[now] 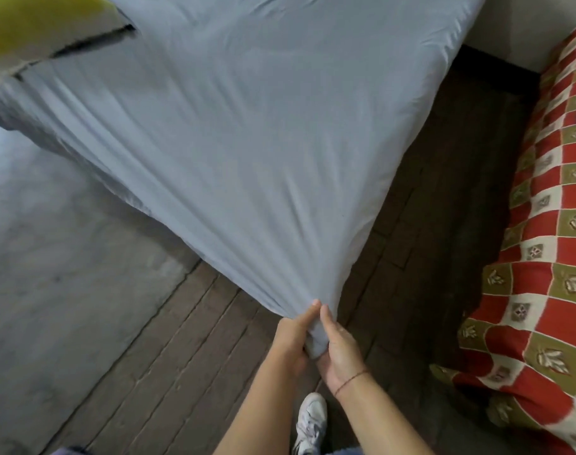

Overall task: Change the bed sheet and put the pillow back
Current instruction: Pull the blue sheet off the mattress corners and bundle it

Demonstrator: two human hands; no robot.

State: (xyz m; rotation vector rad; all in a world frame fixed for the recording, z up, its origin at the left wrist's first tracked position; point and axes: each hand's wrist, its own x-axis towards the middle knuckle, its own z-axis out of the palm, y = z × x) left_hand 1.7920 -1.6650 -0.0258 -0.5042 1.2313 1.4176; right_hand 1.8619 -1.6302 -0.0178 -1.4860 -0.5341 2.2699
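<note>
From the head camera, both hands meet on one corner of the gray sheet (247, 142). The left hand (293, 336) and the right hand (341, 349) have their fingers curled tight round the bunched corner, side by side and touching. From the fingers the sheet fans out up and away, lying over the bed, with long folds up and to the left of the fingers. Under the fingers is the wood floor (181, 356), and a white shoe (309, 421) is below them. Well off to the right of the fingers lies a red checked cloth (543, 257). Far up and left of the fingers is a blurry yellow thing (33, 24), maybe the pillow. I think the sheet is spread but this corner is not tucked yet, and the pillow comes after.
</note>
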